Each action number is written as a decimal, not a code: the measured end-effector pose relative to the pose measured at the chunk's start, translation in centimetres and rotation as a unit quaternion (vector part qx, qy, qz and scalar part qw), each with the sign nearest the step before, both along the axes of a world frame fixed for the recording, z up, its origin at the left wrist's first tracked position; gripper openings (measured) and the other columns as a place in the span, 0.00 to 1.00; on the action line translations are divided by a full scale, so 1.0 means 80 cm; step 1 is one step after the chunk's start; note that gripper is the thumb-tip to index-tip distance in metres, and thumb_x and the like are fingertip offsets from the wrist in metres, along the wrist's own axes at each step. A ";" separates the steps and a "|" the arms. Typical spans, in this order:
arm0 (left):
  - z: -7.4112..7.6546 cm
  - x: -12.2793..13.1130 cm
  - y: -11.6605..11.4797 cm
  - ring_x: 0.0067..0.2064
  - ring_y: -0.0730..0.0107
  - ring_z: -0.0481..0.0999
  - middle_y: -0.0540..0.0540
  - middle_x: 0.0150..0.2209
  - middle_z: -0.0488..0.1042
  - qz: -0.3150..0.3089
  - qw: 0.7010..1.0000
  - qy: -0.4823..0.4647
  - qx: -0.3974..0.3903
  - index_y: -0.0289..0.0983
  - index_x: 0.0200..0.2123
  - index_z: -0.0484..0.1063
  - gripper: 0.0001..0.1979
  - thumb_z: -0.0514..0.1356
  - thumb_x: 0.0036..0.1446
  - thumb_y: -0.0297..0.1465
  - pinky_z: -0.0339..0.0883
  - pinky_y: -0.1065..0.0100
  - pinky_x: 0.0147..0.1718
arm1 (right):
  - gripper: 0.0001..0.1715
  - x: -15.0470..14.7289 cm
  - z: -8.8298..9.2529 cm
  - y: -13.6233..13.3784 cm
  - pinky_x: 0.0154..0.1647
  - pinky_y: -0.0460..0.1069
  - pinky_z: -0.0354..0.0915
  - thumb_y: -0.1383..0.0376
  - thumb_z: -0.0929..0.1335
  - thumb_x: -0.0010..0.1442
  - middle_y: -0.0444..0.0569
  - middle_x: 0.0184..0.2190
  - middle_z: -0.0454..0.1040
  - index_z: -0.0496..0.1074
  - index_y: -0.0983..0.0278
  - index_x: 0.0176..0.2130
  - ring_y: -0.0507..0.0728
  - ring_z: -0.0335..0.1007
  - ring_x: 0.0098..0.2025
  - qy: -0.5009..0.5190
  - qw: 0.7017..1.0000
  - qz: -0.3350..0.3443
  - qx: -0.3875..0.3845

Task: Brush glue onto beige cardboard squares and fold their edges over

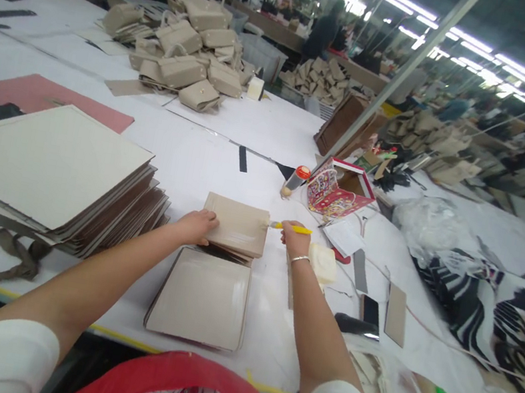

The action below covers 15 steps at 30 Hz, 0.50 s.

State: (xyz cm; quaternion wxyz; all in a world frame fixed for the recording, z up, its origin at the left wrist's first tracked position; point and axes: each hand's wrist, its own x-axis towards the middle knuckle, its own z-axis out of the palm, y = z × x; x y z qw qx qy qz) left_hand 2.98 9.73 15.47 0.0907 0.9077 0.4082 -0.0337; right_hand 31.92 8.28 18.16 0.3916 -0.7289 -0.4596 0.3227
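My right hand (295, 239) is closed round a brush with a yellow handle (301, 230). The brush tip is at the right edge of a beige panel (237, 222) on top of a small stack. At this panel's left edge, my left hand (197, 226) has its fingers over the corner, holding it. Shiny wet-looking streaks lie on the panel's near part. Closer to me is a second stack of beige panels (201, 297), also with a pale streak. A cream block (322, 263) sits just right of my right wrist.
To the left stands a tall stack of large panels (50, 159), with a brown strap (2, 259) before it. Beige bag pieces (191, 48) are heaped at the back. A red-capped bottle (297, 181), a red paper bag (339, 193) and a metal pole (402, 65) stand right of centre.
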 end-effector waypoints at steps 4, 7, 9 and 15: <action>0.001 0.006 -0.004 0.50 0.55 0.64 0.39 0.49 0.65 0.026 0.999 0.019 0.008 0.38 0.46 0.66 0.24 0.65 0.45 0.36 0.60 0.61 0.47 | 0.14 -0.026 -0.010 0.010 0.24 0.42 0.61 0.61 0.61 0.55 0.44 0.22 0.70 0.69 0.67 0.35 0.48 0.66 0.22 0.001 0.999 -0.035 0.013; 0.000 0.006 -0.007 0.49 0.54 0.64 0.38 0.48 0.65 0.030 0.999 0.016 0.022 0.37 0.46 0.66 0.23 0.63 0.45 0.36 0.60 0.60 0.47 | 0.10 -0.032 -0.018 -0.030 0.23 0.43 0.61 0.61 0.63 0.52 0.42 0.20 0.69 0.70 0.65 0.29 0.49 0.66 0.20 -0.018 0.999 -0.028 0.010; 0.000 0.005 -0.010 0.48 0.54 0.64 0.38 0.47 0.65 0.030 0.999 0.014 0.027 0.37 0.46 0.66 0.22 0.63 0.46 0.35 0.60 0.59 0.46 | 0.10 -0.033 -0.020 -0.073 0.23 0.44 0.62 0.60 0.63 0.53 0.42 0.20 0.69 0.70 0.63 0.28 0.50 0.67 0.20 -0.035 0.999 -0.017 0.017; 0.003 0.002 -0.011 0.49 0.54 0.65 0.38 0.48 0.66 0.029 0.999 0.008 0.020 0.37 0.45 0.68 0.21 0.62 0.46 0.36 0.60 0.60 0.46 | 0.14 -0.027 -0.010 -0.170 0.23 0.46 0.66 0.55 0.64 0.53 0.46 0.22 0.71 0.71 0.63 0.31 0.51 0.67 0.19 0.005 0.999 -0.041 0.000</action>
